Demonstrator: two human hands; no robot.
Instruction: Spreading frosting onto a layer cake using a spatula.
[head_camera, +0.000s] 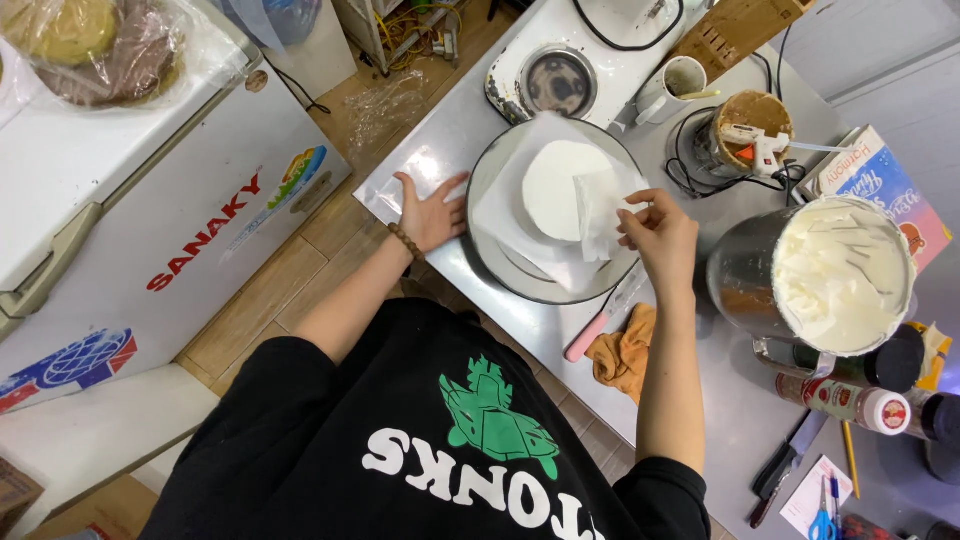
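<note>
A round white cake (552, 188) sits on white paper on a round metal turntable (490, 250) on a steel counter. My left hand (430, 212) rests flat on the counter, its fingers against the turntable's left rim. My right hand (655, 228) is at the cake's right side and pinches a piece of translucent white paper (600, 210) that lies against the cake. A bead bracelet is on my left wrist.
A steel bowl of white cream (840, 275) stands at the right. A pink-handled knife (600, 325) and an orange cloth (625, 355) lie near the counter's front edge. Behind are a cup (672, 88), a glue gun (755, 145) and a small burner (555, 80). A chest freezer (130, 200) stands left.
</note>
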